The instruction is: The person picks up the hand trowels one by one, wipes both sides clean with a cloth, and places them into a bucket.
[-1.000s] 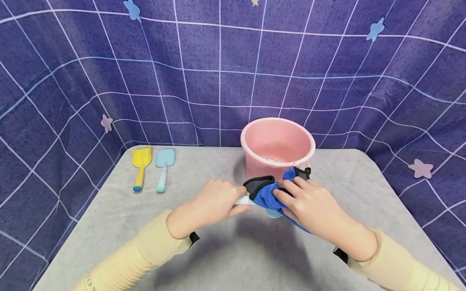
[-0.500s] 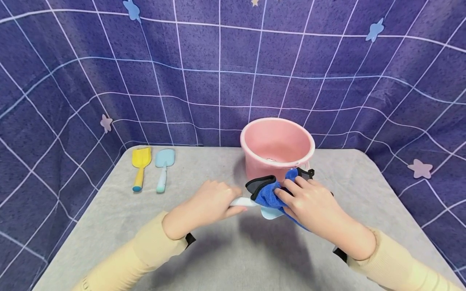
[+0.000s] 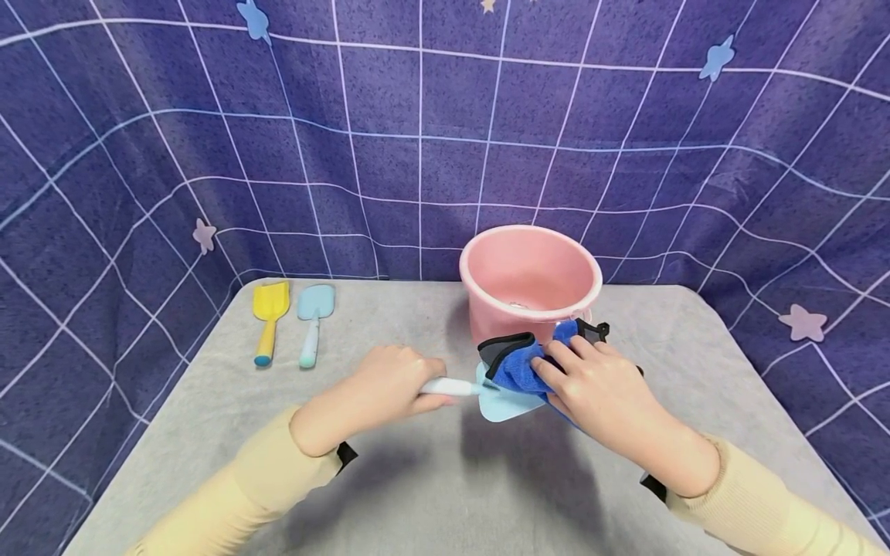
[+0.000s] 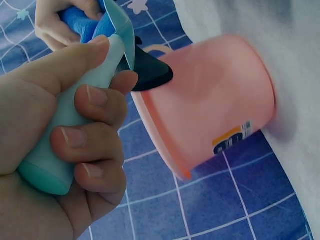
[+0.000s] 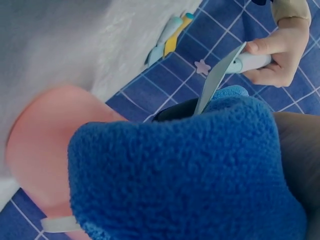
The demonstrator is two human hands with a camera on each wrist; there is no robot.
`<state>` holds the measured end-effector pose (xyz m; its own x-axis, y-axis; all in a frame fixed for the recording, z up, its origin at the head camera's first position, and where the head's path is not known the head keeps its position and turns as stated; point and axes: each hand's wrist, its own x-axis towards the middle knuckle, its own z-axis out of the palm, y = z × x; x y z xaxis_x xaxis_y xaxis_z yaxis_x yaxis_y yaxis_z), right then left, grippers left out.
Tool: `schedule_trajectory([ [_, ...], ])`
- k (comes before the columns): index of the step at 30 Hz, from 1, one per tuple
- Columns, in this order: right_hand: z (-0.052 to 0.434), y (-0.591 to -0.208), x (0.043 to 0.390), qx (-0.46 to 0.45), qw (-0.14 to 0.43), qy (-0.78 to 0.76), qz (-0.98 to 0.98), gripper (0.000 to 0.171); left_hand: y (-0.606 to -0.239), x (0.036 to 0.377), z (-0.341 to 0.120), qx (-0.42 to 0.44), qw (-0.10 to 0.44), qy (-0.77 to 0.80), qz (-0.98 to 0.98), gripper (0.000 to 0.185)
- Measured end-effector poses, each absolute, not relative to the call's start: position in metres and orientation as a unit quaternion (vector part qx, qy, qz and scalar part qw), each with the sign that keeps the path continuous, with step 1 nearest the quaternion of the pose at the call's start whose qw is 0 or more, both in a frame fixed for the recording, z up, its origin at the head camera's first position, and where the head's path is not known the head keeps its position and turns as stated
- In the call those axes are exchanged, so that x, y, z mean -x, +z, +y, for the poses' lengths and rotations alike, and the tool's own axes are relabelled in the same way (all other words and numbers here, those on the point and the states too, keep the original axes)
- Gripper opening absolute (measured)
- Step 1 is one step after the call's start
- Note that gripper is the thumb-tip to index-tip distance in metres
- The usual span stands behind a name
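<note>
My left hand grips the pale handle of a light blue toy shovel, fingers curled round it in the left wrist view. The shovel's blade points right, above the table. A blue cloth with dark grey and black edging is bunched over part of the blade. My right hand holds this cloth with curled fingers against the blade. Seen from the right wrist, the fluffy blue cloth fills the foreground and hides most of the right hand. Both hands are in front of the pink bucket.
At the table's back left lie a yellow shovel and another light blue shovel, side by side. The pink bucket stands at the back, right of centre. A grey cover lies on the table; a blue checked curtain hangs round it.
My left hand has moved left with the shovel, so more of the handle and blade shows out of the cloth. The right hand and cloth have shifted slightly right.
</note>
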<state>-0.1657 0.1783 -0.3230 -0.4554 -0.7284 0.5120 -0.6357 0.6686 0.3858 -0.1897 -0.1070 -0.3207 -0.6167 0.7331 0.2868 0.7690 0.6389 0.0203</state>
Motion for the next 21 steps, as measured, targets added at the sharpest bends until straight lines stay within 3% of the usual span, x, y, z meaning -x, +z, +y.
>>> schedule_trajectory([
  [10,0.187,-0.326,0.166,-0.396,0.348,-0.068,-0.847,0.041,-0.323,0.191,-0.122,0.424,0.122,-0.064,-0.895,0.03],
  [21,0.194,-0.336,0.165,-0.37,0.353,-0.035,-0.859,0.03,-0.323,0.189,-0.132,0.411,0.106,-0.08,-0.902,0.027],
])
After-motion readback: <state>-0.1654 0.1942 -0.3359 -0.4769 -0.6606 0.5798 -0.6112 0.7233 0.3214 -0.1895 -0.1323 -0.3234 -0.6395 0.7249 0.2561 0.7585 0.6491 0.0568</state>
